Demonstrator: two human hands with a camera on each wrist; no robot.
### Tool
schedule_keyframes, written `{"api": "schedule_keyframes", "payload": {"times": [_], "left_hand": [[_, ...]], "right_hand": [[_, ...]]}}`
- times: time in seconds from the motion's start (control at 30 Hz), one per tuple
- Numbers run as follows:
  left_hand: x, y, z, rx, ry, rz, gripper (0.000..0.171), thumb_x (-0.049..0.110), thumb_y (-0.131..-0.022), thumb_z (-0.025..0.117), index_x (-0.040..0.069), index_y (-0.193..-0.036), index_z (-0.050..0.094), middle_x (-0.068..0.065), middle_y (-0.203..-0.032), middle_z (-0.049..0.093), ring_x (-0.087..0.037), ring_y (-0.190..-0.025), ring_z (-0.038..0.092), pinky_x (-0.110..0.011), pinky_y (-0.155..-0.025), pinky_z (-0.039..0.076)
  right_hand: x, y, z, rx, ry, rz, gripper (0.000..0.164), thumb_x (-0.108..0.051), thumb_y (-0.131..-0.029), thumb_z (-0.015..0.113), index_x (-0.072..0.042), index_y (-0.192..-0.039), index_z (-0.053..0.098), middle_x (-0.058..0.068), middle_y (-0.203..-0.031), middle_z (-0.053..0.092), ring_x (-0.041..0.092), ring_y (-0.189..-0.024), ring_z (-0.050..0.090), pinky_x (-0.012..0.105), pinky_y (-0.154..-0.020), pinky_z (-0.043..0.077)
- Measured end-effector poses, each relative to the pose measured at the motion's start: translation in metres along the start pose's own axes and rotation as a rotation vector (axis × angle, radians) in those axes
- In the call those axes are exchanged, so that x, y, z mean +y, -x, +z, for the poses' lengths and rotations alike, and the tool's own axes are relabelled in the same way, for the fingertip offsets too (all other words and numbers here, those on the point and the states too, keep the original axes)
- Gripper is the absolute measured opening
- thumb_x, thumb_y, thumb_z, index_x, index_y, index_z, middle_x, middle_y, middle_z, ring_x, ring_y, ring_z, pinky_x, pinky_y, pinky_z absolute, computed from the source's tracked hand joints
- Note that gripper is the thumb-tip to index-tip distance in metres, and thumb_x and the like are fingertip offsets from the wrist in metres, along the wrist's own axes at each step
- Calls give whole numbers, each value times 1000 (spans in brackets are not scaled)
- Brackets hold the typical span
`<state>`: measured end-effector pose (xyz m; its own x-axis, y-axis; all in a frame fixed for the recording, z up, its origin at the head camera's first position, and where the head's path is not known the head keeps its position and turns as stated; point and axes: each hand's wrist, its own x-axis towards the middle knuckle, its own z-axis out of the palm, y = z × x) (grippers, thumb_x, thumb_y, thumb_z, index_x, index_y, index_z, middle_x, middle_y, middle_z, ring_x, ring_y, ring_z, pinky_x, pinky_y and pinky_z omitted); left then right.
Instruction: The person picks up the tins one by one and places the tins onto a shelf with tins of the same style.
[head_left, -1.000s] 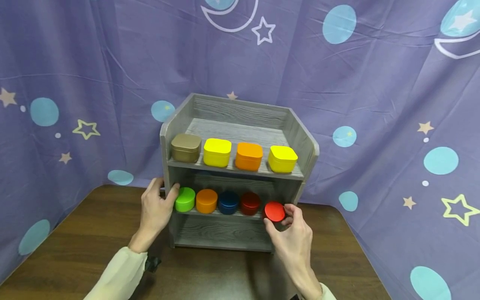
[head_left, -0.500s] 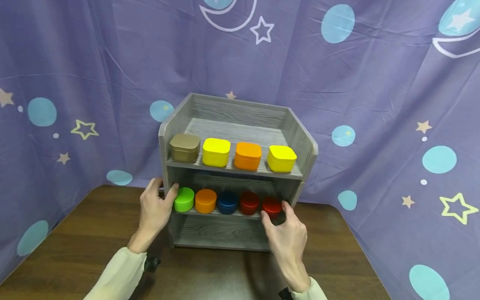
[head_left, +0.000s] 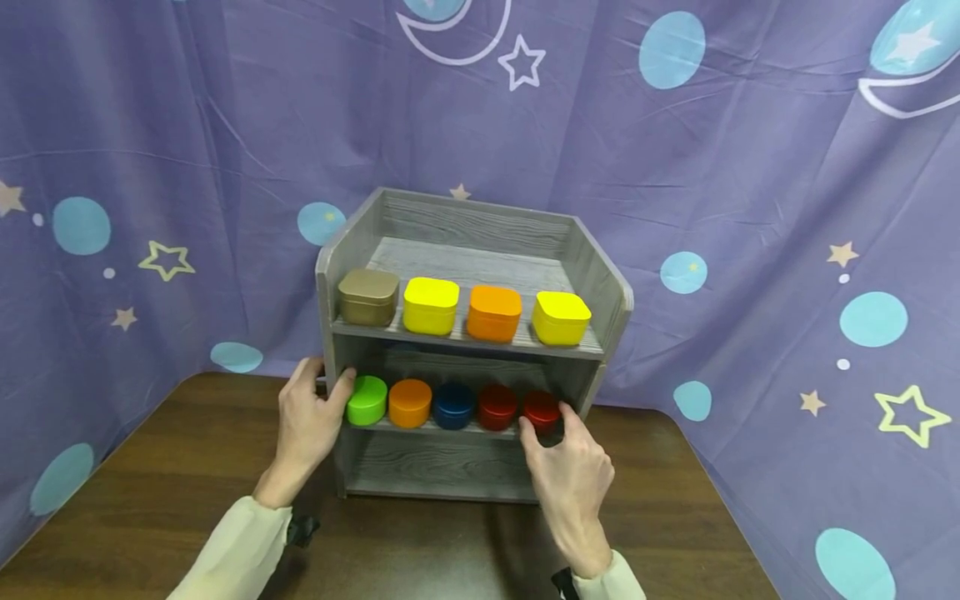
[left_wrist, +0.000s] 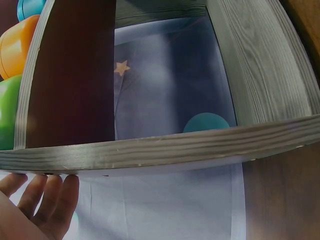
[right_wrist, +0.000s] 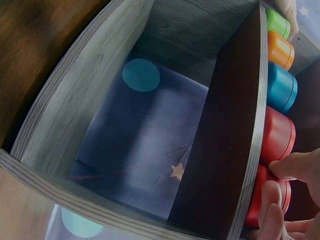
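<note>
A small grey wooden shelf unit (head_left: 468,350) stands on the table. My left hand (head_left: 309,419) grips its left side panel, thumb at the front edge beside a light green round tin (head_left: 367,401); in the left wrist view its fingers (left_wrist: 65,205) press the panel's outer face. At the right end of the middle shelf, my right hand (head_left: 570,475) pinches a red round tin (head_left: 541,408) between thumb and fingers. Left of that tin stand a darker red tin (head_left: 497,408), a dark blue tin (head_left: 454,407) and an orange tin (head_left: 409,404), in one row with the green one.
Along the top shelf's front sit square-lidded tins: a brownish gold one (head_left: 369,297), a yellow one (head_left: 431,306), an orange one (head_left: 493,313) and another yellow one (head_left: 561,318). Brown wooden table (head_left: 667,500) surrounds the unit. A purple curtain (head_left: 480,108) hangs behind.
My right hand has moved the red tin back and slightly left, from in front of the unit onto the middle shelf's right end. My left hand stays on the side panel.
</note>
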<state>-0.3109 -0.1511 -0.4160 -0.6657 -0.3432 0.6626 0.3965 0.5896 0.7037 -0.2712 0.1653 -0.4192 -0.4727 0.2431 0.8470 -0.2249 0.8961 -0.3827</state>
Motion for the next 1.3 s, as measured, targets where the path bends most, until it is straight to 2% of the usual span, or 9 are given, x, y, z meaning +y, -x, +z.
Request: {"api": "schedule_keyframes", "payload": {"times": [0.2, 0.53, 0.8, 0.97, 1.13, 1.2, 1.3], "left_hand": [[0, -1, -1, 1, -1, 4, 30, 22, -98, 70, -6, -107, 69, -22, -98, 67, -35, -84, 63, -8, -72, 35], [1, 0, -2, -17, -7, -8, 29, 23, -98, 70, -4, -107, 69, -19, -96, 66, -21, -81, 57, -8, -70, 37], [3, 3, -2, -15, -14, 10, 29, 23, -98, 70, -4, -109, 70, -20, -99, 68, -32, -85, 62, -15, -73, 40], [1, 2, -1, -13, -11, 9, 30, 23, -98, 71, -5, -109, 70, -21, -99, 67, -33, -86, 63, -12, -74, 37], [0, -1, -1, -8, -9, 17, 30, 22, -97, 71, -6, -108, 69, -21, -97, 67, -31, -84, 63, -7, -73, 37], [-1, -2, -1, -4, -5, 24, 29, 22, -97, 72, -6, -106, 69, -20, -96, 67, -26, -84, 62, -7, -73, 38], [-3, -3, -2, 1, 16, 32, 28, 21, -96, 75, -5, -104, 70, -19, -94, 67, -13, -84, 60, -8, -74, 40]], "right_hand": [[-1, -1, 3, 20, 22, -14, 50, -33, -75, 95, 0, -109, 80, 21, -91, 83, 47, -58, 72, 56, -47, 51], [-2, -2, 3, 23, 62, -3, 49, -34, -75, 95, -2, -109, 80, 20, -85, 82, 46, -50, 67, 51, -41, 44], [-3, 4, -2, 8, 56, -1, 60, -34, -74, 95, 2, -120, 78, 21, -98, 83, 47, -52, 68, 52, -42, 47], [-2, 3, -6, 63, -1, -61, 63, -28, -73, 96, 4, -124, 76, 21, -108, 83, 42, -50, 68, 48, -41, 46], [4, 2, -11, 109, -104, -143, 62, -20, -74, 94, 6, -127, 75, 22, -107, 83, 24, -42, 66, 41, -39, 46], [8, 1, -13, 121, -152, -175, 60, -17, -76, 92, 7, -128, 74, 21, -107, 84, 17, -41, 65, 37, -41, 48], [17, -1, -16, 142, -232, -211, 52, -12, -79, 88, 8, -125, 73, 18, -104, 84, 14, -43, 66, 29, -42, 50]]}}
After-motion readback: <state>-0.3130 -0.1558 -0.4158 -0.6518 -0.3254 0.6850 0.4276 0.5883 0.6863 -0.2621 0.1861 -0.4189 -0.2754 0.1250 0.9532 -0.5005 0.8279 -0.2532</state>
